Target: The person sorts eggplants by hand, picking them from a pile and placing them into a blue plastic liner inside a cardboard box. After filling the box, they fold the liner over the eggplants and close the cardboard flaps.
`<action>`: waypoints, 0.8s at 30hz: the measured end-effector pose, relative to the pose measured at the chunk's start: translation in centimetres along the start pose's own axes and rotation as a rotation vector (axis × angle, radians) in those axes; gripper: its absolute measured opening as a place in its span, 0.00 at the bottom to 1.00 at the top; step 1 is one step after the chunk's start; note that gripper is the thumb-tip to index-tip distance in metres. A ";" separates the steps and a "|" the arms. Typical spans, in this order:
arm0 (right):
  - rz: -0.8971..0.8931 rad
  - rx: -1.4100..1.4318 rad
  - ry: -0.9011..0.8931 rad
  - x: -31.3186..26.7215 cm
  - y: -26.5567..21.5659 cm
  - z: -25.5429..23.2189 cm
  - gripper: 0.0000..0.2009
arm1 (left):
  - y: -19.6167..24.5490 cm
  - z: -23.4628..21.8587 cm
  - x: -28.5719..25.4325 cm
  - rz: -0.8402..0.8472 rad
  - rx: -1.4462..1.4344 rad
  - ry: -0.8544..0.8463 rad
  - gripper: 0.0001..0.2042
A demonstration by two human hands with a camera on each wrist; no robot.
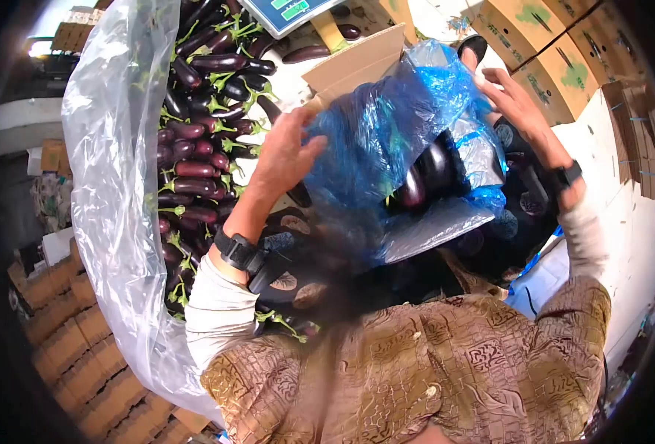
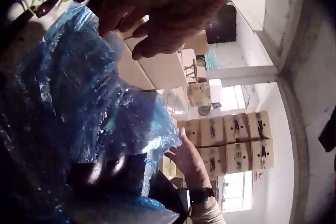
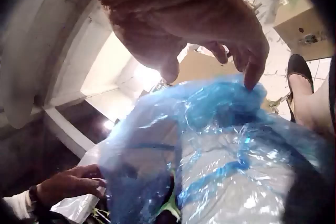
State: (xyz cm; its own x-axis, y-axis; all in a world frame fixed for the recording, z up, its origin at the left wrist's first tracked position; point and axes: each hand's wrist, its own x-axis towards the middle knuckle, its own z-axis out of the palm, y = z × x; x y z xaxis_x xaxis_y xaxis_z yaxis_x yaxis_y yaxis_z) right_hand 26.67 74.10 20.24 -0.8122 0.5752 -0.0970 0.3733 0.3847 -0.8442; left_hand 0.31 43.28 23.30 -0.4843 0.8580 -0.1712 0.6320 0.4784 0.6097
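A cardboard box (image 1: pixel 357 63) lined with a blue plastic bag (image 1: pixel 387 126) is held up in front of me, with dark purple eggplants (image 1: pixel 427 174) showing inside. My left hand (image 1: pixel 287 152) lies against the bag's left side with relaxed fingers. In the left wrist view the left hand (image 2: pixel 168 8) hovers just over the blue plastic (image 2: pixel 68 103). My right hand (image 1: pixel 512 100) reaches to the bag's far right edge with fingers spread. In the right wrist view a fingertip of the right hand (image 3: pixel 210 29) touches the blue plastic (image 3: pixel 210 129). Neither hand plainly grips it.
A big heap of eggplants (image 1: pixel 202 148) lies at the left on a clear plastic sheet (image 1: pixel 113 170). A weighing scale (image 1: pixel 287 11) stands at the top. Printed cardboard boxes (image 1: pixel 542 44) are at the upper right, and stacked boxes (image 1: pixel 76 348) at the lower left.
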 end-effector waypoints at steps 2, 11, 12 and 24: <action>0.105 0.003 0.047 5.2 2.8 1.9 0.37 | -1.3 -0.1 0.3 -0.088 -0.042 0.047 0.26; 0.130 -0.101 0.052 15.5 10.3 3.4 0.06 | -8.7 6.0 2.3 -0.520 -0.128 0.316 0.27; 0.139 -0.106 0.055 14.9 10.4 2.9 0.06 | -13.0 8.0 2.4 -0.556 -0.141 0.264 0.20; -0.135 -0.498 -0.534 -3.0 -5.5 -3.8 0.07 | -4.8 1.6 -0.7 -0.221 0.774 -0.088 0.09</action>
State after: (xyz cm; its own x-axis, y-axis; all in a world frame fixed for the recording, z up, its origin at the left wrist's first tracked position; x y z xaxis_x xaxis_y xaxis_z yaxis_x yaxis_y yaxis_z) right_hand 28.81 73.04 27.15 -0.9255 0.1193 -0.3594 0.3107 0.7819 -0.5405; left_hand -1.43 40.63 19.29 -0.6183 0.7245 -0.3047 0.7822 0.6052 -0.1482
